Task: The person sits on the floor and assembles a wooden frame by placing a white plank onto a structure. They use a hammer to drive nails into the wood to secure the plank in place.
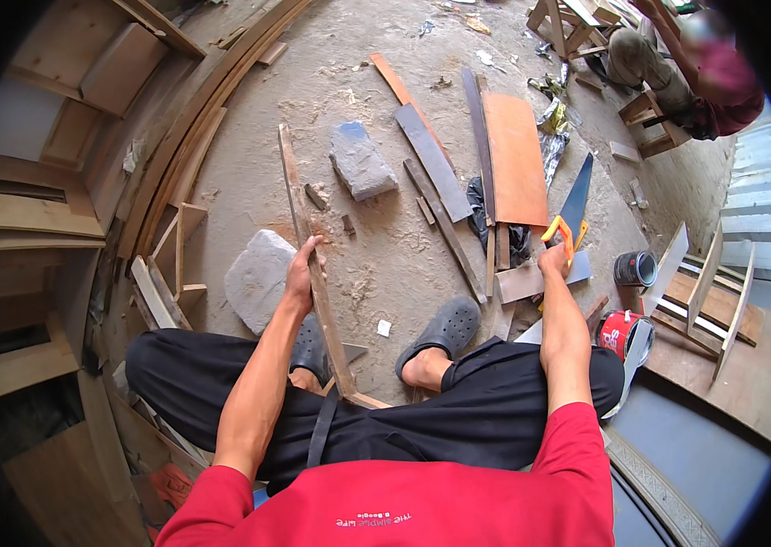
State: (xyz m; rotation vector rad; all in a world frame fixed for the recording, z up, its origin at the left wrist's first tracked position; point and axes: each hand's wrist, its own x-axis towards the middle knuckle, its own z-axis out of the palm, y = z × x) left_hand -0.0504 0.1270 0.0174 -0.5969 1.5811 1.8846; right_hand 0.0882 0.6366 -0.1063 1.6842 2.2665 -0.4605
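My left hand [303,269] is closed around a long narrow wooden strip [297,196], which slants from the far ground back toward my lap. Out to the right, my right hand [553,262] grips the orange-yellow handle of a hand saw [575,199], its dark blue blade pointing up and away from me. The saw is well apart from the wooden strip. A pale stone block [262,278] lies left of my left hand, and a smaller grey stone block [363,162] sits beyond the strip to its right.
Boards and strips, among them a wide orange-brown panel [515,159], lie ahead on the ground. Two cans, one dark [633,268] and one red [621,334], stand by my right knee. Wooden frames [30,205] line the left side. Another person [677,73] sits at the far right.
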